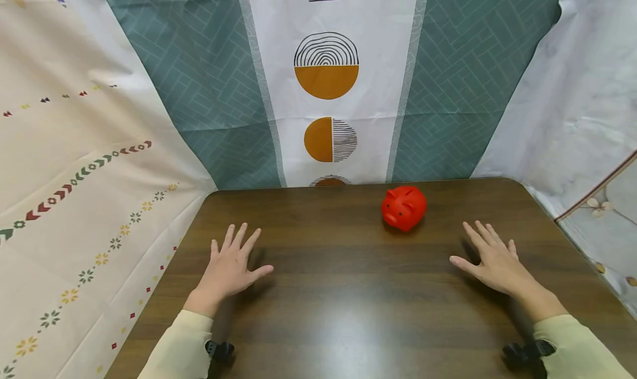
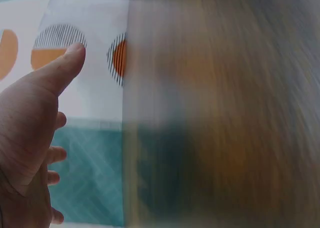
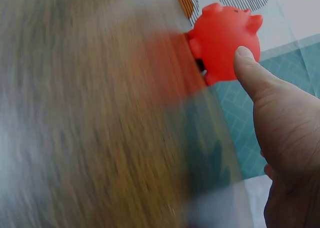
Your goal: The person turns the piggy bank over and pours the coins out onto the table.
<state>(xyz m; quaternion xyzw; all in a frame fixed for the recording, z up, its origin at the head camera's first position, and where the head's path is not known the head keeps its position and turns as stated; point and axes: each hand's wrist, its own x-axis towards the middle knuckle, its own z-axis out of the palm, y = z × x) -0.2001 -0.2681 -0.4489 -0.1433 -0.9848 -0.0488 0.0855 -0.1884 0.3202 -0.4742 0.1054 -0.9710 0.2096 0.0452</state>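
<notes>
A red piggy bank [image 1: 404,208] stands near the table's back edge, right of centre, its snout towards the front left and a slot on its back. My right hand [image 1: 495,261] hovers over the right side of the table with fingers spread, apart from the bank. In the right wrist view the thumb overlaps the red piggy bank [image 3: 225,42]. Over the left side, my left hand [image 1: 230,269] is spread the same way and holds nothing. The left wrist view shows that hand [image 2: 30,123] with its thumb raised and fingertips behind the palm.
The brown wooden table [image 1: 338,290] reflects light at its front middle. Behind it hangs a green and white patterned cloth [image 1: 224,91]. A cream cloth [image 1: 74,174] lines the left side, a white one [image 1: 572,102] the right. Each wrist carries a small black camera.
</notes>
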